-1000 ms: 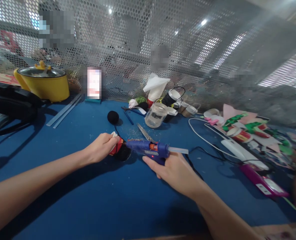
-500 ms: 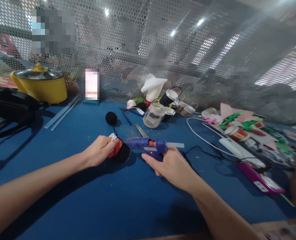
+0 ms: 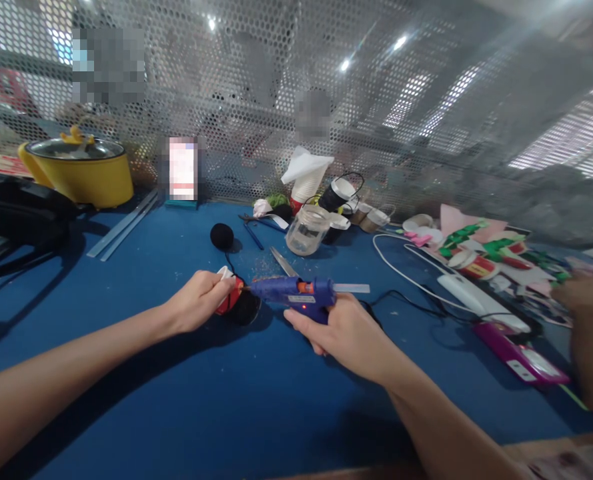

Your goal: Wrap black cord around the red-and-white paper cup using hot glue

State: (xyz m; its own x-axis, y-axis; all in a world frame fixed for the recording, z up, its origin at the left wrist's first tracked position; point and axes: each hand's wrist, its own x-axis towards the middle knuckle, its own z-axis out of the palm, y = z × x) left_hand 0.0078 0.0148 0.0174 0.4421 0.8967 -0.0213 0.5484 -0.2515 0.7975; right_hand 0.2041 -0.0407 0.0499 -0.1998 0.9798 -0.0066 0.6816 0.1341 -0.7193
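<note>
My left hand (image 3: 201, 300) is closed round a red paper cup (image 3: 232, 297) that lies tilted, its white rim by my thumb. Black yarn (image 3: 249, 308) is wound over the cup's lower part. A strand runs from there to a round black yarn ball (image 3: 222, 236) just behind. In my right hand (image 3: 343, 330) is a blue hot glue gun (image 3: 291, 291), gripped by its handle, with a red light on. Its nozzle points left and meets or nearly meets the cup beside the yarn edge. A clear glue stick (image 3: 353, 288) sticks out of its back.
Behind the gun lie scissors (image 3: 283, 261), partly hidden, and a clear plastic jar (image 3: 307, 230). A yellow pot (image 3: 83, 173) stands at the back left. Cables lead to a purple power strip (image 3: 519, 353). Another person's arm (image 3: 589, 333) reaches over craft scraps at right.
The other person's arm has come further into view at right, over the scraps. The glue gun's nozzle has shifted slightly along the cup. My grips look the same.
</note>
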